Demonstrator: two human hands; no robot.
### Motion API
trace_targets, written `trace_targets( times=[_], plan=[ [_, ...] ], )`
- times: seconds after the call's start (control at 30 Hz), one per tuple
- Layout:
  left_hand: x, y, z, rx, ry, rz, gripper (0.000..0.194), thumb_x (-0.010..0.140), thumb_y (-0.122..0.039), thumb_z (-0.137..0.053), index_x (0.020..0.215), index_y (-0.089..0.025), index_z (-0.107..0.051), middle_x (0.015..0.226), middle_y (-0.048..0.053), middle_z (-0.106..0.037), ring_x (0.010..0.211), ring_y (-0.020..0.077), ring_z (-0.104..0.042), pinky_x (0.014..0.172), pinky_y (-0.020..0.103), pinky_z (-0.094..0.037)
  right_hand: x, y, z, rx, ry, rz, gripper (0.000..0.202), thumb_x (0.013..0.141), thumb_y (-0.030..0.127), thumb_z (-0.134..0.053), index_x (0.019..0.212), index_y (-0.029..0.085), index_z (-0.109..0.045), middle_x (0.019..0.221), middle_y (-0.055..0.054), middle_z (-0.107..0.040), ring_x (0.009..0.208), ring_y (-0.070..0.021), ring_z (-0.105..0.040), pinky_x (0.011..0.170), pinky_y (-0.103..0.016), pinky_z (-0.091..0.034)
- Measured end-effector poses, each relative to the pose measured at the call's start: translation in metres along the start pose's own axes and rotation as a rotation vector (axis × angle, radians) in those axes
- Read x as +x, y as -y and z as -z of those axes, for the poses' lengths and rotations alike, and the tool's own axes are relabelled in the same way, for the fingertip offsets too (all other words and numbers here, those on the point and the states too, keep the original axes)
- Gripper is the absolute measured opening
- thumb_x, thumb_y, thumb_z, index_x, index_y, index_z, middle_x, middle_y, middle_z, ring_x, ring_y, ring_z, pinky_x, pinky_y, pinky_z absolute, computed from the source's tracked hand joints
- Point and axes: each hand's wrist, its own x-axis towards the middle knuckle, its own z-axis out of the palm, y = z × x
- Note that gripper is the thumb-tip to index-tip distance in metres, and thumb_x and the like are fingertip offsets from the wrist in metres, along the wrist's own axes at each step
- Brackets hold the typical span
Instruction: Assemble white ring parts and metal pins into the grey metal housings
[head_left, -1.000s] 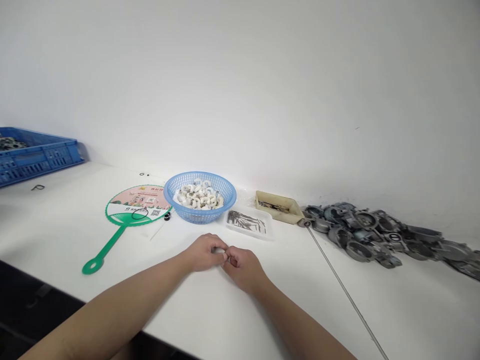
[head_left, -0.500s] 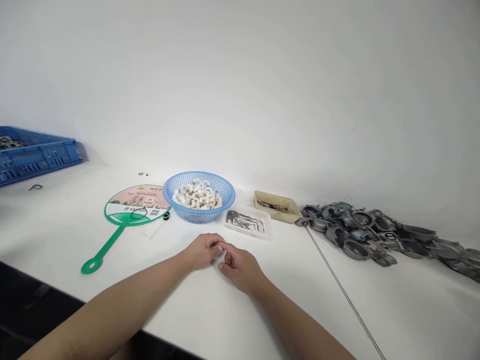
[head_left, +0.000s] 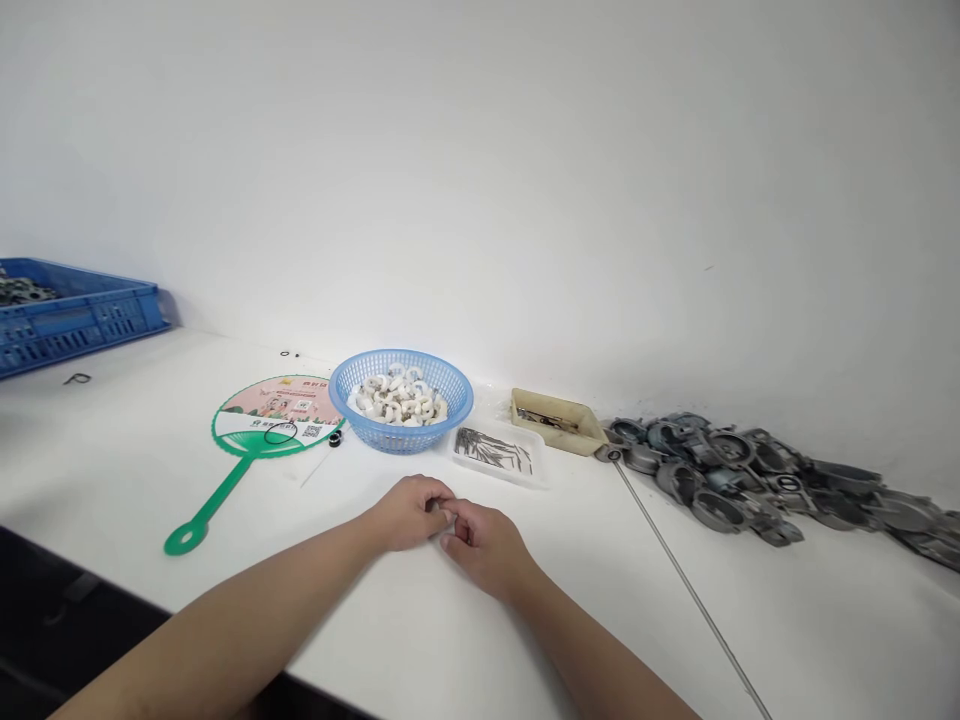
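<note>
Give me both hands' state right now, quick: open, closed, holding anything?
Left hand: fingers curled; whether it holds anything can't be told.
Right hand: fingers curled, close against the left's fingertips; any held item can't be told.

Noted: ahead of your left hand [head_left: 411, 513] and right hand [head_left: 491, 548] lies a narrow strip of bare table [head_left: 592, 570], then the blue basket [head_left: 401, 442] and white tray [head_left: 541, 466] block low reach, with the wall [head_left: 480, 180] behind. Right side: open surface runs to the thin rod [head_left: 691, 590], slanting across any low path to the piled metal parts [head_left: 720, 475]. Left side: the handle [head_left: 219, 503] of the green fan [head_left: 277, 395] juts toward you, but you have a bare lane between it and your left forearm [head_left: 247, 610].
</note>
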Motion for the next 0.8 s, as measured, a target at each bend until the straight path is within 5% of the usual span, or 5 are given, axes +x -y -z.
trace_targets(
  times=[0.8],
  plan=[
    [-0.0009, 0.0031, 0.0007, -0.028, 0.007, -0.010, 0.016, 0.074, -0.021, -0.050, 0.079, -0.017, -0.065, 0.074, -0.002, -0.062, 0.070, 0.0130, -0.052, 0.064, 0.022, -0.038, -0.0007, 0.0005, -0.0009, 0.010, 0.008, -0.020, 0.011, 0.074, 0.027, -0.051, 0.080, 0.022, -0.058, 0.063, 0.005, -0.050, 0.058, -0.0101, -0.044, 0.052, -0.021, -0.026]
  ],
)
